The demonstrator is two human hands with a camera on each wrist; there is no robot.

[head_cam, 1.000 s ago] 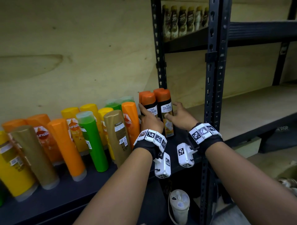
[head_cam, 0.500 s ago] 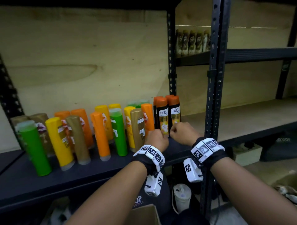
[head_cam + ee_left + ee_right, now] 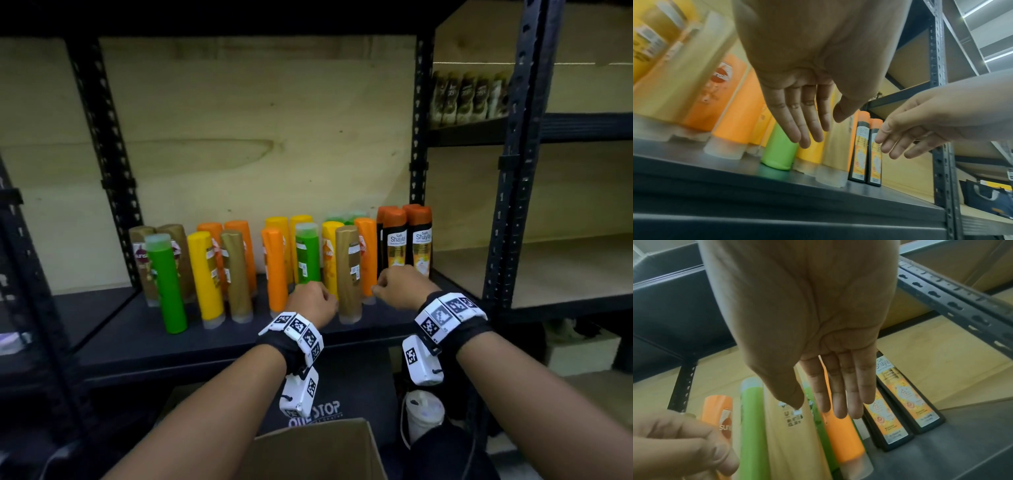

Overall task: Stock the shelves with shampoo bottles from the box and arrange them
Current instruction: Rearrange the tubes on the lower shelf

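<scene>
Several shampoo bottles stand in rows on the dark shelf [image 3: 171,339]: green, yellow, orange and gold ones, with the black orange-capped Shayla bottles [image 3: 419,240] at the right end. My left hand [image 3: 313,301] hovers in front of a green bottle [image 3: 306,253] and a gold bottle [image 3: 347,274], holding nothing. Its fingers [image 3: 807,128] hang straight. My right hand [image 3: 400,286] floats just before the Shayla bottles [image 3: 920,410], fingers [image 3: 842,394] straight and empty. The open cardboard box [image 3: 318,448] sits below my arms; its inside is hidden.
Black perforated uprights [image 3: 513,171] frame the bay. To the right lies a bare wooden shelf board [image 3: 548,267], and above it a row of dark bottles [image 3: 469,96]. A white container [image 3: 424,414] and a black printed bag [image 3: 315,409] sit under the shelf.
Both hands let go of the Shayla bottles and drew back toward me. The view has pulled away, so more of the shelf and the box show.
</scene>
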